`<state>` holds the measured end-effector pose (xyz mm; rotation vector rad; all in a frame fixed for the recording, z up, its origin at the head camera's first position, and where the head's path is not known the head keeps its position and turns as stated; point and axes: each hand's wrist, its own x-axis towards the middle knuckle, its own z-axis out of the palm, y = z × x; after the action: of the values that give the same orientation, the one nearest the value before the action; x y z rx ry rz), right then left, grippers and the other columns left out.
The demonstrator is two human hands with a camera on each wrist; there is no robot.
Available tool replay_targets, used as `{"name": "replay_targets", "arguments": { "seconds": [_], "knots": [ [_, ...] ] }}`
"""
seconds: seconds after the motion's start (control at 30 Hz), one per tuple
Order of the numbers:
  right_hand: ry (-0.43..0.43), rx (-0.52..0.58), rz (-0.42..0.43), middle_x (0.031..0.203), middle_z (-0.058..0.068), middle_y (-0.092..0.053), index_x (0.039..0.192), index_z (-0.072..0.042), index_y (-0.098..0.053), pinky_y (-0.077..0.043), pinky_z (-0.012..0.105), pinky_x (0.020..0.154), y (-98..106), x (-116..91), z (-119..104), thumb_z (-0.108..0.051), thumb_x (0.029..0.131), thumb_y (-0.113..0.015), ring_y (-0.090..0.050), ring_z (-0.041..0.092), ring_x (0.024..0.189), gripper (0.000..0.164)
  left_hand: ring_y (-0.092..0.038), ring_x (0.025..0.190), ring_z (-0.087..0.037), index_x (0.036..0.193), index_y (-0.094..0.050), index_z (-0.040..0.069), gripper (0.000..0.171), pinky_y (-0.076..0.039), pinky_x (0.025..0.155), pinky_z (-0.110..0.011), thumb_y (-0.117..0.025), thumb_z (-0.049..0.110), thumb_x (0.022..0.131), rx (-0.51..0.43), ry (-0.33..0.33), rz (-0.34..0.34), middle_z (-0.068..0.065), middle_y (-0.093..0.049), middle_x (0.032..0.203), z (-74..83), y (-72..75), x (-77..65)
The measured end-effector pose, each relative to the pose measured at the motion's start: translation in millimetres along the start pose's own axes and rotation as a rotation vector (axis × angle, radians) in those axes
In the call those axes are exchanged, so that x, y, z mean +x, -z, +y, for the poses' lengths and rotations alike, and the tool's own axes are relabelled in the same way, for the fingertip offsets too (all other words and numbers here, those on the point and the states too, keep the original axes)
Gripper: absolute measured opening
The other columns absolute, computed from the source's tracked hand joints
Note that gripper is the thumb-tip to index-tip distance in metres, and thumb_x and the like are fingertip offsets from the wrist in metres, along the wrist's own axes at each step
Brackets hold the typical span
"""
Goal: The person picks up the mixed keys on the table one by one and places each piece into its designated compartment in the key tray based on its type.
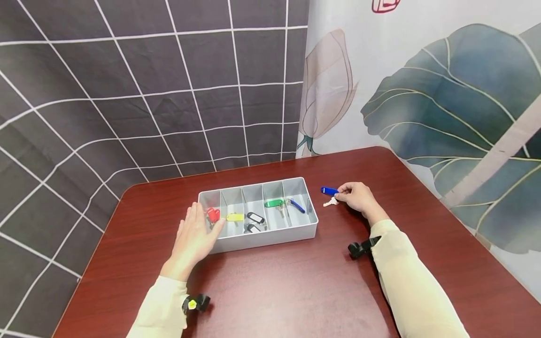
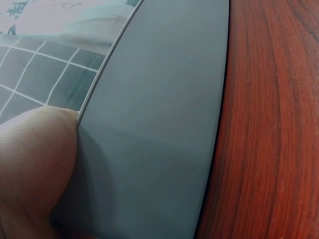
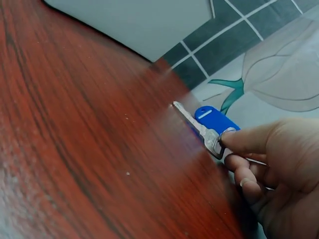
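Observation:
My right hand (image 1: 358,196) pinches a blue key tag (image 1: 328,191) with a silver key (image 3: 209,140) between thumb and fingers. Both show close over the table, right of a grey divided tray (image 1: 262,241). At the tray's left end lies my left hand (image 1: 195,234), fingers straight along the side wall and thumb over the front rim. In the left wrist view, the base of that hand (image 2: 37,159) is against the tray's grey wall. From left to right the compartments hold red tags (image 1: 213,214), a yellow tag (image 1: 235,217), black-framed tags (image 1: 255,218), a green tag (image 1: 274,203) and another blue tag (image 1: 297,206).
Tray and hands are on a reddish-brown wooden table (image 1: 270,291). Behind it hang a dark grid-patterned curtain (image 1: 160,112) and a pale curtain with a lotus print (image 1: 329,89). Each wrist wears a black camera mount (image 1: 359,249).

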<state>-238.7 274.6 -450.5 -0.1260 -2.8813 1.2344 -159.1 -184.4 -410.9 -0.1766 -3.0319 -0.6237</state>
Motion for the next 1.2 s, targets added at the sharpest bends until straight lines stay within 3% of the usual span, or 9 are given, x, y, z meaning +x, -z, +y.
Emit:
{"name": "replay_targets", "arguments": {
  "seconds": [0.7,1.2],
  "knots": [
    [0.032,0.18,0.001,0.079,0.009,-0.065,0.103,0.0,-0.069,-0.048,0.026,0.057,4.5,0.6,-4.0,-0.017,0.09,-0.068,-0.056,0.021,0.068,0.021,-0.013,0.143,-0.044,0.149,-0.014,-0.01,0.096,-0.015,0.111,-0.061,-0.038,0.064,0.093,-0.001,-0.005,0.013,-0.028,-0.013,0.155,-0.8,-1.3,-0.2],
    [0.048,0.261,0.023,0.085,0.015,-0.065,0.104,0.001,-0.068,-0.052,0.03,0.064,6.4,1.2,-14.0,-0.02,0.091,-0.067,-0.056,0.021,0.073,0.025,-0.012,0.143,-0.043,0.15,-0.012,-0.009,0.097,-0.014,0.112,-0.061,-0.037,0.066,0.093,-0.009,0.005,0.003,-0.028,-0.012,0.156,-1.3,-1.2,0.1]
  ]
}}
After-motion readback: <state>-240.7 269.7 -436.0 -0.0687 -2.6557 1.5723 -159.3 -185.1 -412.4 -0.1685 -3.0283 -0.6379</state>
